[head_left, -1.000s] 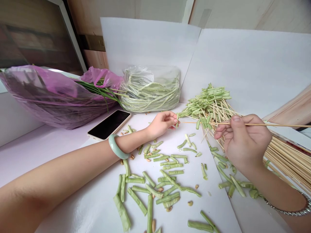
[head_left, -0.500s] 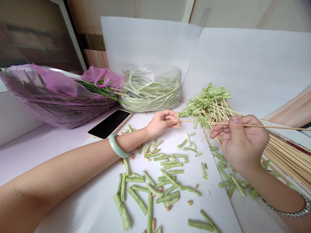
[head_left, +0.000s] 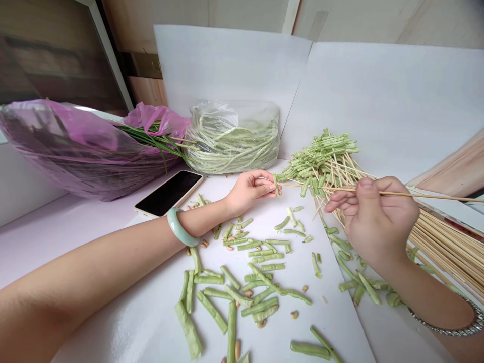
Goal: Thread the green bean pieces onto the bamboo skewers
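My left hand (head_left: 255,190), with a pale green bangle on its wrist, pinches a short piece of green bean (head_left: 276,185) between thumb and fingers. A long thin bamboo skewer (head_left: 393,193) is gripped in my right hand (head_left: 378,217), running level from beyond the right edge to the bean piece. Whether its tip has gone into the bean cannot be made out. Just behind the skewer are bean pieces on other sticks, part of a heap of skewered beans (head_left: 321,154). Many cut bean pieces (head_left: 264,306) lie scattered on the white table (head_left: 151,322) below my hands.
A purple plastic bag (head_left: 83,151) of long green stalks and a clear bag of long beans (head_left: 234,141) stand at the back. A phone (head_left: 170,191) lies near my left forearm. Bare bamboo skewers (head_left: 449,247) are bundled at the right. White panels (head_left: 378,101) rise behind.
Hardly anything differs. The whole view has shifted very slightly, and both hands keep the same hold on the bean piece and the skewer.
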### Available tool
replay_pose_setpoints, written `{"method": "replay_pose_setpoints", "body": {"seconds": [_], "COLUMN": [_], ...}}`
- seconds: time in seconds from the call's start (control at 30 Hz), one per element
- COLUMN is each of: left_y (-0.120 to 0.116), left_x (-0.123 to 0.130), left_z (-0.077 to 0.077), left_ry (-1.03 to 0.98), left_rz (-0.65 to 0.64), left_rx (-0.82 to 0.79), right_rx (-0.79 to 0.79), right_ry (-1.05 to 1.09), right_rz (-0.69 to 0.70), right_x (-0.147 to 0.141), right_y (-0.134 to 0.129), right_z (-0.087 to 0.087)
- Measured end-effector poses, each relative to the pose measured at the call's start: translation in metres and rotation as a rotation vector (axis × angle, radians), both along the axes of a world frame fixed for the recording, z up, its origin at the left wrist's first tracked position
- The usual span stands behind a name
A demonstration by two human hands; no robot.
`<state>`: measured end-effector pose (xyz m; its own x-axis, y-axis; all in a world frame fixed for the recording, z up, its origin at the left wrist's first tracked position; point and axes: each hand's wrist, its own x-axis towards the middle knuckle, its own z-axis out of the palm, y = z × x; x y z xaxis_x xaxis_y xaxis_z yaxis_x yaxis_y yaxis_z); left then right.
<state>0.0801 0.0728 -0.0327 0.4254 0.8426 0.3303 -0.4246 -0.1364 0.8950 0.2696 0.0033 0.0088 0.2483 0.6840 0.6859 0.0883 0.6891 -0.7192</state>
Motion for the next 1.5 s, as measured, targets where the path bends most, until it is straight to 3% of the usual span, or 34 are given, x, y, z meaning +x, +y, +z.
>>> {"method": "replay_pose_setpoints", "body": {"seconds": [0.47, 0.7, 1.5], "left_y": [-0.0047, -0.0032, -0.0046], "left_x": [0.0000, -0.0011, -0.0013], "left_z": [0.0047, 0.0041, 0.0049], "left_ry": [0.076, 0.051, 0.076], "left_rz": [0.086, 0.128, 0.150], "left_rx": [0.099, 0.060, 0.137], "right_rx": [-0.009, 0.030, -0.004], "right_ry": [-0.043, -0.017, 0.011], "right_rz": [-0.009, -0.023, 0.030], "right_x": [-0.0016, -0.0032, -0.0025], "right_y": [-0.0026, -0.0024, -0.0035], "right_z": [-0.0015, 0.0016, -0.0014]}}
